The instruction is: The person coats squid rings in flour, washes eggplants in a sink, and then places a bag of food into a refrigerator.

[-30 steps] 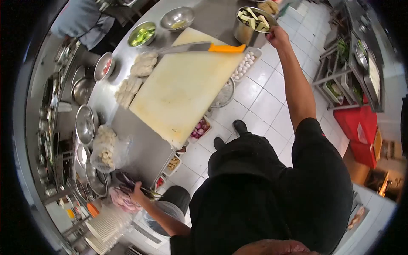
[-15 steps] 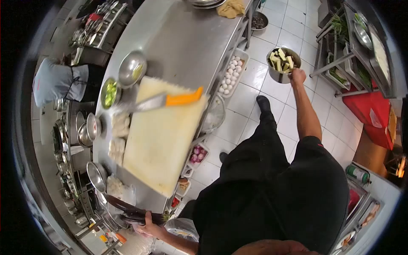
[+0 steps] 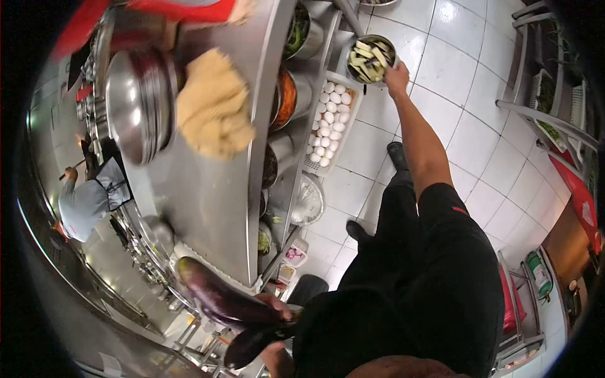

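Note:
My left hand (image 3: 276,360) is closed around the stem ends of two whole eggplants at the lower left. The larger, glossy purple eggplant (image 3: 220,296) reaches past the counter's end, and a darker eggplant (image 3: 252,346) hangs beside it. Out in front, my right hand (image 3: 397,79) grips the rim side of a round metal pot (image 3: 392,49). Cut eggplant sticks (image 3: 367,60), pale with dark skin, fill the pot, which is held above the floor near the counter's shelf.
On the steel counter (image 3: 208,208) sit stacked metal plates (image 3: 135,107) and a crumpled yellow cloth (image 3: 214,104). The shelf below holds several metal containers, and a basket of eggs (image 3: 328,123) stands beside it. Across the counter a co-worker (image 3: 91,201) stands. A metal rack (image 3: 548,120) is at right.
My view has shifted forward along the counter. The plates and cloth are much closer, while the knife is out of view. Both hands keep hold of the eggplants and the pot.

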`<action>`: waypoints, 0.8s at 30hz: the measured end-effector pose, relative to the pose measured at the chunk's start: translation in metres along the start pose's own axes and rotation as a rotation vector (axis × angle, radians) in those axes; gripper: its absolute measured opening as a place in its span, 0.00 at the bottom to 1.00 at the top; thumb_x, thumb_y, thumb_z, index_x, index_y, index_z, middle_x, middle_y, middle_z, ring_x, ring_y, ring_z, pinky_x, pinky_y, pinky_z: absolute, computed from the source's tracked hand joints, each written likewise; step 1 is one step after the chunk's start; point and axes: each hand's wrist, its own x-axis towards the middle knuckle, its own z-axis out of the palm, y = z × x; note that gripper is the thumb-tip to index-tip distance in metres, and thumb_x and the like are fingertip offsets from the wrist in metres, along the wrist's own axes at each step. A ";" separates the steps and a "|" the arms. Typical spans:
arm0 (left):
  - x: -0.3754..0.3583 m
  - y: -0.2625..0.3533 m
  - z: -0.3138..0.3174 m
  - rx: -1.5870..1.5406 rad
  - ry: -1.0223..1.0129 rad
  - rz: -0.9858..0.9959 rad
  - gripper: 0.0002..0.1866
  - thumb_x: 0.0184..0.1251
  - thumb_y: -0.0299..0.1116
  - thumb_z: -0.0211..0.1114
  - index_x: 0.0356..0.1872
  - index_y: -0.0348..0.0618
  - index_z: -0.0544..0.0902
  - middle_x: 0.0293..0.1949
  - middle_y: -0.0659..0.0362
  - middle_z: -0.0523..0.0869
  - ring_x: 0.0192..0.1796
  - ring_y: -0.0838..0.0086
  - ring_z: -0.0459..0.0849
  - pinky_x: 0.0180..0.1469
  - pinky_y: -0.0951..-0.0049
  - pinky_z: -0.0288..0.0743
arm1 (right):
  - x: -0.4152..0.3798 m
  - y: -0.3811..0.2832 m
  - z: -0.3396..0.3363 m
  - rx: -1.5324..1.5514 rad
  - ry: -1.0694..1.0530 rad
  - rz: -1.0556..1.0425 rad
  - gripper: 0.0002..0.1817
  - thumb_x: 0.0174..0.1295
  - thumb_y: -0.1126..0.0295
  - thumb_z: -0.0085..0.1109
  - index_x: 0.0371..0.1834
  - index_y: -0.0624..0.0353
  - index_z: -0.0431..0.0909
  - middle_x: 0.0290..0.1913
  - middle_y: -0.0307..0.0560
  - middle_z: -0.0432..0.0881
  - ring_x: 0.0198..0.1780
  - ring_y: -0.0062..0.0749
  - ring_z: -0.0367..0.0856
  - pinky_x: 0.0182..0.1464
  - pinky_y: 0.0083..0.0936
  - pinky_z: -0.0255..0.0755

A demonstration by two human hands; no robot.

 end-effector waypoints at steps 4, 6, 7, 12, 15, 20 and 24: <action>0.047 -0.005 0.072 0.078 0.027 -0.208 0.41 0.30 0.43 0.80 0.50 0.37 0.72 0.40 0.56 0.74 0.42 0.66 0.78 0.41 0.71 0.75 | 0.023 0.024 0.067 -0.008 -0.071 0.025 0.08 0.48 0.74 0.55 0.22 0.61 0.65 0.21 0.44 0.73 0.22 0.26 0.70 0.21 0.29 0.68; 0.064 -0.014 0.084 0.131 0.028 -0.269 0.41 0.30 0.43 0.80 0.51 0.38 0.72 0.41 0.56 0.75 0.44 0.66 0.77 0.43 0.70 0.74 | 0.032 0.047 0.104 0.020 -0.092 0.022 0.08 0.48 0.74 0.56 0.22 0.61 0.65 0.21 0.44 0.72 0.22 0.26 0.70 0.21 0.29 0.68; 0.071 -0.018 0.088 0.160 0.028 -0.294 0.41 0.31 0.42 0.80 0.52 0.38 0.72 0.42 0.55 0.75 0.44 0.66 0.77 0.44 0.69 0.74 | 0.032 0.048 0.117 0.040 -0.100 0.075 0.08 0.48 0.74 0.56 0.23 0.62 0.65 0.21 0.45 0.72 0.21 0.26 0.71 0.21 0.29 0.69; 0.095 -0.042 0.089 0.340 0.028 -0.361 0.43 0.32 0.41 0.78 0.55 0.38 0.71 0.45 0.54 0.75 0.48 0.65 0.76 0.50 0.67 0.71 | 0.041 0.067 0.163 0.122 -0.264 0.263 0.11 0.45 0.67 0.55 0.27 0.62 0.73 0.28 0.59 0.79 0.34 0.52 0.79 0.39 0.40 0.72; 0.115 -0.050 0.093 0.381 -0.048 -0.343 0.42 0.33 0.40 0.78 0.55 0.37 0.71 0.45 0.54 0.77 0.48 0.67 0.77 0.49 0.68 0.72 | 0.057 0.109 0.183 0.109 -0.435 0.166 0.11 0.46 0.66 0.57 0.29 0.62 0.75 0.32 0.58 0.81 0.38 0.51 0.80 0.42 0.39 0.74; 0.149 -0.019 0.131 0.381 -0.105 -0.355 0.35 0.37 0.33 0.77 0.51 0.34 0.73 0.41 0.55 0.81 0.42 0.71 0.81 0.43 0.72 0.76 | 0.031 0.062 0.079 -0.239 -0.701 -0.048 0.18 0.53 0.57 0.59 0.36 0.62 0.79 0.40 0.57 0.83 0.46 0.52 0.80 0.48 0.38 0.74; 0.163 0.021 0.171 0.358 -0.165 -0.337 0.28 0.38 0.25 0.73 0.47 0.32 0.77 0.39 0.54 0.83 0.40 0.72 0.83 0.42 0.71 0.77 | -0.011 0.052 -0.036 -0.255 -0.729 -0.519 0.15 0.66 0.62 0.50 0.48 0.58 0.78 0.51 0.49 0.81 0.52 0.42 0.78 0.55 0.35 0.72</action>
